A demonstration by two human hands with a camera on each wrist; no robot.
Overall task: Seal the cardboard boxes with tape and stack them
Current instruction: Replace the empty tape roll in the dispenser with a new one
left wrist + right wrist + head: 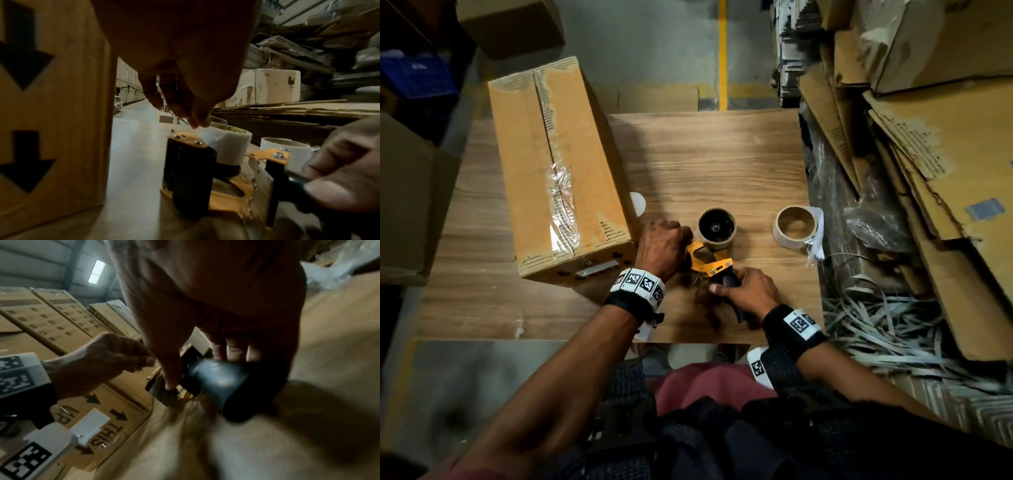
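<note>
I am watching my right hand (748, 291) wrapping its fingers round the dark handle of the tape dispenser (710, 262), near the front edge of the table (722, 164). The handle is lying under that palm and pointing back toward me, while the orange frame is reaching away from the grip toward the table's middle. The dispenser is lying on its side, its long axis running from the front edge out toward the far edge, slightly slanted to the left. In the right wrist view the thumb (170, 369) is pressing down beside the handle.

My left hand (662, 245) is sitting just left of the orange frame, fingers curled. In the left wrist view the fingertips (197, 120) are pinching the loose end of the tape (228, 146) just above the toothed blade and black roller. The roll on the dispenser is standing beyond the frame, its open core facing up.

A spare tape roll (796, 226) is lying near the table's right edge, well apart from my grip, its hole also facing up.

The cardboard box (558, 164) is resting along the table's left side, its near corner just beside my left hand. Its long axis is running from the front toward the far left corner, with a taped seam along the top.
</note>
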